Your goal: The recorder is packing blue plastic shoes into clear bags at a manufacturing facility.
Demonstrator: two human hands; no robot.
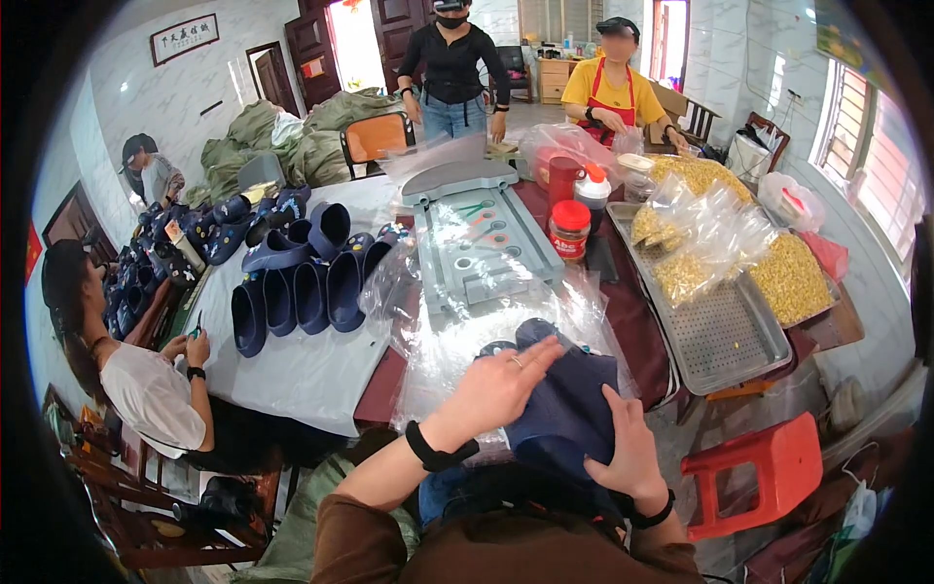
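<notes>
The left hand point(506, 382) lies over the dark blue clogs point(564, 404) with its fingers stretched out, not clenched; the right hand point(634, 450) touches their right side, thumb and fingers spread, whether gripping I cannot tell. The clogs are before the person's torso at the near edge of the desk point(382, 391), just beside clear plastic point(438, 375). Beyond stands a grey apparatus point(443, 258).

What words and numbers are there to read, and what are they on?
Framed wall sign: a row of dark characters; I won't copy them.
Red-lidded jar: pale lettering on its red label; also not copied.
Red patch on the dark door: too small to tell.
Dark blue item being handled: no writing I can see.
</notes>
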